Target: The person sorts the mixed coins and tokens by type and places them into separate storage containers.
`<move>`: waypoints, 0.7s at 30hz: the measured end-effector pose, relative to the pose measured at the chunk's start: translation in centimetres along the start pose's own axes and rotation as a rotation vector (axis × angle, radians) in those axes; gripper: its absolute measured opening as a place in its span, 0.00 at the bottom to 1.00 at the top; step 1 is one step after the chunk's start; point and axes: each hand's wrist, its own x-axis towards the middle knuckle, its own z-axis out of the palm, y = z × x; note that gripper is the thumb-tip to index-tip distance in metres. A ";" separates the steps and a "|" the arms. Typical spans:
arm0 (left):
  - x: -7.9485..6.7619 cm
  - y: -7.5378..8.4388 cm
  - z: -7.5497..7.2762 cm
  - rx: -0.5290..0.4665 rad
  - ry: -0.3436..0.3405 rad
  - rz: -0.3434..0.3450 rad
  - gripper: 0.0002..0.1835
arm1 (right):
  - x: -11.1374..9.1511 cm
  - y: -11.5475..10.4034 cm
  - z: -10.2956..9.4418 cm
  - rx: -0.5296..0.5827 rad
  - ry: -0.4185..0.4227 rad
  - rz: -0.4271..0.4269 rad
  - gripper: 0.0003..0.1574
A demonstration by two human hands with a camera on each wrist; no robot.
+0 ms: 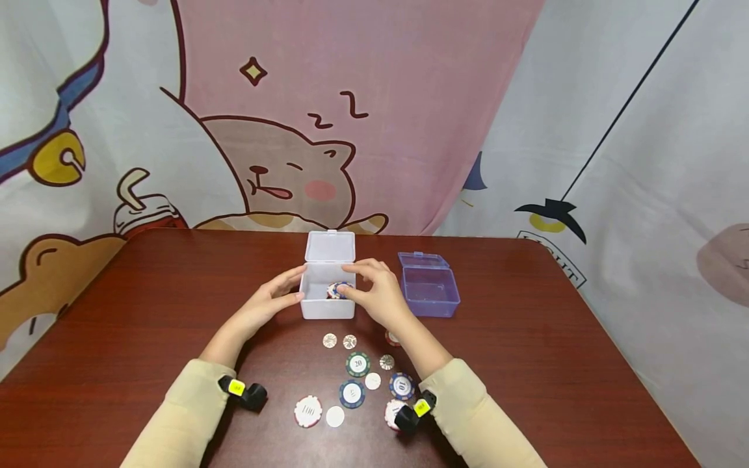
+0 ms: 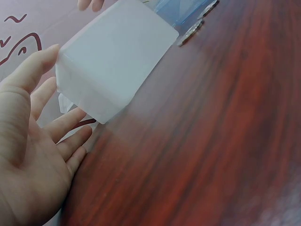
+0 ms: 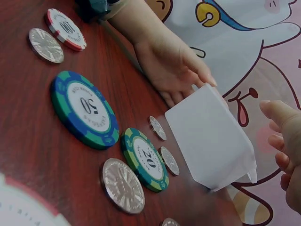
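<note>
An uncovered white plastic box (image 1: 328, 309) stands near the table's far side, its lid (image 1: 330, 247) tipped back. Inside lie several poker chips (image 1: 335, 290), white with blue and red at the edge. My left hand (image 1: 272, 299) touches the box's left side with extended fingers; in the left wrist view the thumb (image 2: 44, 59) meets its corner. Over the right part of the box is my right hand (image 1: 377, 292), thumb overlapping the chips in the head view. The right wrist view shows this hand (image 3: 289, 150) above the box with nothing visible between thumb and loosely bent fingers.
A clear blue-purple box (image 1: 432, 302) with its lid raised stands to the right. Nearer me lie a green chip (image 1: 358, 364), blue chips (image 1: 352, 394), a red-and-white chip (image 1: 307, 411) and several silver coins (image 1: 335, 416). A patterned curtain (image 1: 409, 117) hangs behind the table.
</note>
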 end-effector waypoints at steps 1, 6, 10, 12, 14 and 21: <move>0.0 0.0 0.0 0.000 0.000 0.002 0.31 | -0.2 -0.1 -0.1 0.000 -0.005 -0.001 0.23; -0.1 0.1 0.0 0.001 0.006 -0.007 0.31 | -1.1 -0.2 -0.5 0.027 -0.044 0.000 0.24; -0.1 0.2 0.0 0.004 0.007 -0.009 0.31 | -1.8 -0.4 -0.7 0.042 -0.066 -0.010 0.24; -0.1 0.1 0.0 0.006 0.006 -0.005 0.30 | -2.2 -0.6 -0.8 0.040 -0.074 -0.019 0.24; -0.1 0.5 0.1 0.002 0.002 -0.007 0.30 | -2.5 -0.7 -0.9 0.036 -0.085 -0.023 0.25; -0.7 2.8 0.7 0.002 -0.017 -0.008 0.31 | -3.8 -0.9 -1.2 0.035 -0.119 -0.056 0.25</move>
